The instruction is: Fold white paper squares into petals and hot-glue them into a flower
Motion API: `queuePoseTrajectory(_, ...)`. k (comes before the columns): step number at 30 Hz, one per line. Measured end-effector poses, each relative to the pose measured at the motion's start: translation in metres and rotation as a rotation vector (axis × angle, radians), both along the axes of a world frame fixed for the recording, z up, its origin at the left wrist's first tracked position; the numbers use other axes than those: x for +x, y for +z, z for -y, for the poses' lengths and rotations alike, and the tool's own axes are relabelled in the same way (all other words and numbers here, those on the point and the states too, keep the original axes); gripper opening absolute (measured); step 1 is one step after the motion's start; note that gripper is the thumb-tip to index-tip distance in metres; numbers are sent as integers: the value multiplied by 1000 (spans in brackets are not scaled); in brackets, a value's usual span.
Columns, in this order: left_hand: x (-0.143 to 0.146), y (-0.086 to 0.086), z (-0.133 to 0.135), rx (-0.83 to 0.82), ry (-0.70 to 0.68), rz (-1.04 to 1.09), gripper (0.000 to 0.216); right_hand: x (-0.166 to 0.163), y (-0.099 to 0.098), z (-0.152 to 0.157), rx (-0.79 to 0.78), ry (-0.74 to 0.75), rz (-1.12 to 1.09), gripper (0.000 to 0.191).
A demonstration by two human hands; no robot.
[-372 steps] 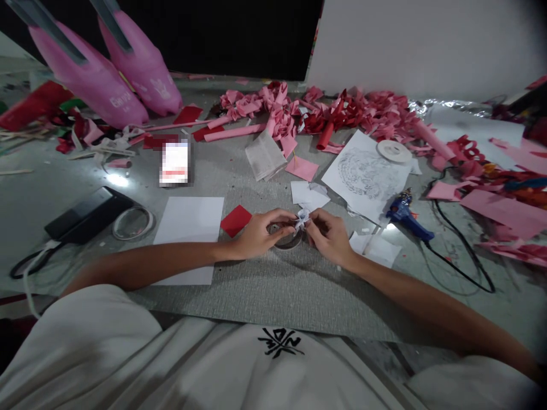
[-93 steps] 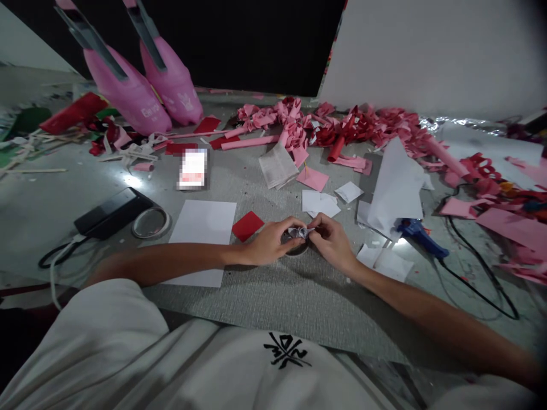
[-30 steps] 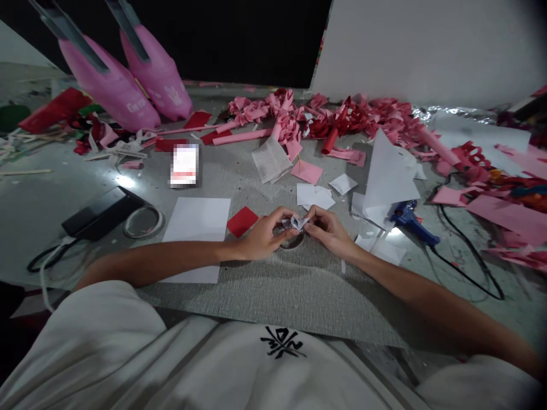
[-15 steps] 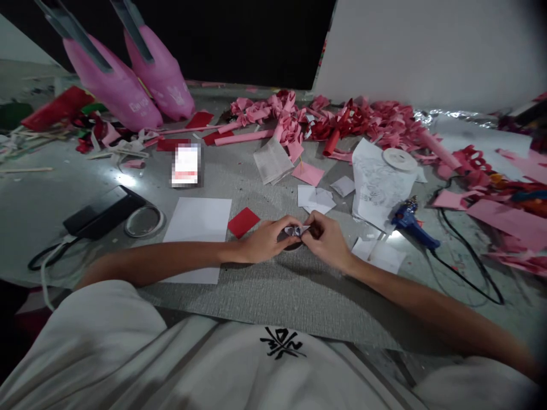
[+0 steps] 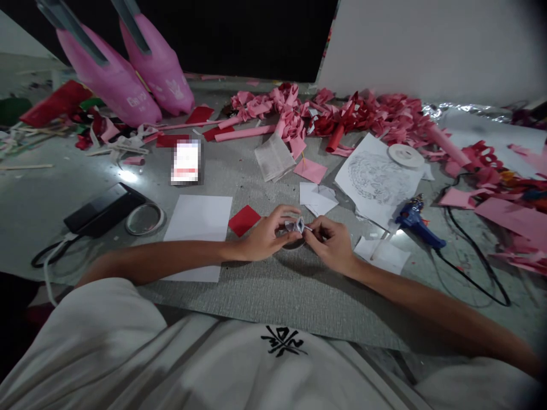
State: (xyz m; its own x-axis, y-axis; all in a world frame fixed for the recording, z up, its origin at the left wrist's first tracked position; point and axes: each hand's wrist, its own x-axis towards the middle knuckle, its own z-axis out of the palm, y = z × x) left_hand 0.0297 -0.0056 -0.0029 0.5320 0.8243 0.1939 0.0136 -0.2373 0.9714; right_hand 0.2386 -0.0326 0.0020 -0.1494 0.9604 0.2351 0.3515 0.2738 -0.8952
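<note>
Between my hands is a small folded piece of white-grey paper (image 5: 299, 225), bent into a narrow shape. My left hand (image 5: 273, 232) pinches it from the left with thumb and fingers. From the right, my right hand (image 5: 327, 239) grips its other end between thumb and fingertips. Just under the paper, a round dark thing with a pale rim (image 5: 294, 245) shows in part; the hands hide the rest. A red paper square (image 5: 244, 221) lies left of my left hand. Several white paper pieces (image 5: 317, 197) rest beyond my hands.
A blue glue gun (image 5: 421, 223) with a black cord lies at right, near a printed sheet (image 5: 376, 176) and a white spool (image 5: 405, 155). Pink and red paper flowers (image 5: 290, 108) pile up behind. At left are white paper (image 5: 199, 219), a tape roll (image 5: 144, 220), a black power bank (image 5: 105, 210) and pink bottles (image 5: 115, 85).
The folded paper has turned and stands more upright between my fingers. My left fingers have lifted and loosened slightly, while my right hand has shifted a little right and down.
</note>
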Motion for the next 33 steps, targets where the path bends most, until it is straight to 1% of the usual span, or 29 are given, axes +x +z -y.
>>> queuePoseTrajectory(3, 4, -4, -2, -91, -8, 131, 55, 0, 0, -4, -71, -65, -32, 26)
queuePoseTrajectory(5, 5, -6, -4, -80, 36, 174, 53, 0, -1, -7, -102, -101, -64, 26)
queuePoseTrajectory(8, 5, -5, -5, -2, 122, 107, 36, 0, -1, -8, -107, -121, -71, 26)
queuePoseTrajectory(11, 3, -2, -5, 71, 155, 9, 23, 0, -1, -7, -81, -107, -32, 27)
queuePoseTrajectory(16, 1, 0, -5, 161, 136, -25, 20, -1, 0, -6, -67, -73, -14, 26)
queuePoseTrajectory(18, 1, 0, -5, 208, 132, -24, 25, -2, 1, -6, -68, -70, -18, 27)
queuePoseTrajectory(20, 1, 2, -5, 293, 131, -36, 28, -2, 1, -5, -64, -70, -18, 28)
queuePoseTrajectory(22, 0, 3, -5, 374, 147, -66, 21, -2, 1, -5, -44, -68, -16, 27)
queuePoseTrajectory(24, 0, 4, -4, 413, 176, -79, 12, -1, 0, -4, -22, -61, -32, 24)
queuePoseTrajectory(26, 0, 4, -4, 410, 212, -48, 10, 0, -1, -3, -18, -25, -72, 21)
queuePoseTrajectory(30, 0, 2, -3, 318, 246, 47, 12, 2, -3, 2, 19, 75, -94, 20)
queuePoseTrajectory(33, -1, 2, -2, 350, 248, 24, 9, 2, -5, 5, 87, 80, -34, 21)
